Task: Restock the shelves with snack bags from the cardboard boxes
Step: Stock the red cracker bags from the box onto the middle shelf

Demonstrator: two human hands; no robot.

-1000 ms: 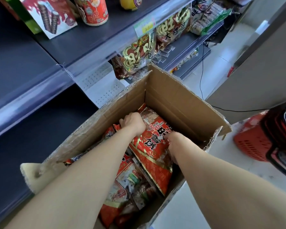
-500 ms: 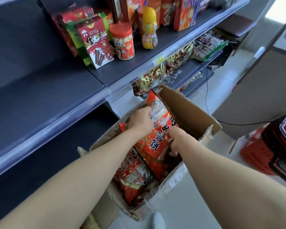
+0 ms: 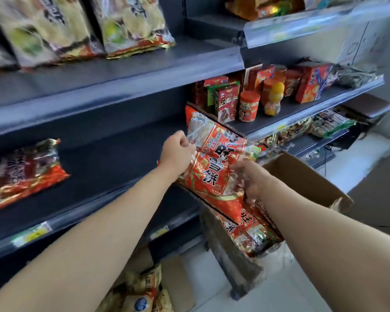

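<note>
Filling most of the view, a dark grey shop shelving unit (image 3: 113,86) runs from left to right in several tiers. An open cardboard box (image 3: 302,176) stands on the pale floor at lower right, just beside the unit, with one flap raised toward the aisle. More red snack bags (image 3: 250,230) lie packed inside it.

Above the box, a large red snack bag (image 3: 214,163) with black Chinese characters and gold trim is held in the air. It tilts with its top end up and to the left, in front of the right end of the middle shelf (image 3: 104,172). Both bare arms reach in from the bottom edge. The left hand (image 3: 177,152) has its grip closed on the bag's left edge near the top, fingers curled round the wrapper. The right hand (image 3: 254,179) has its grip closed on the lower right part, fingers pinching the clear plastic.

A blurred red and dark bag (image 3: 23,172) lies at the far left of the middle shelf, well apart from the held one. Pale bags of rice crackers (image 3: 126,21) stand on the tier above. Yellow packets (image 3: 142,293) sit low beside the unit at the bottom edge. To the right, a higher shelf carries small red cartons (image 3: 226,102), a red-lidded jar (image 3: 248,105) and a yellow bottle (image 3: 274,97), close together. Small yellow price labels (image 3: 32,235) are clipped to the shelf edge.
</note>
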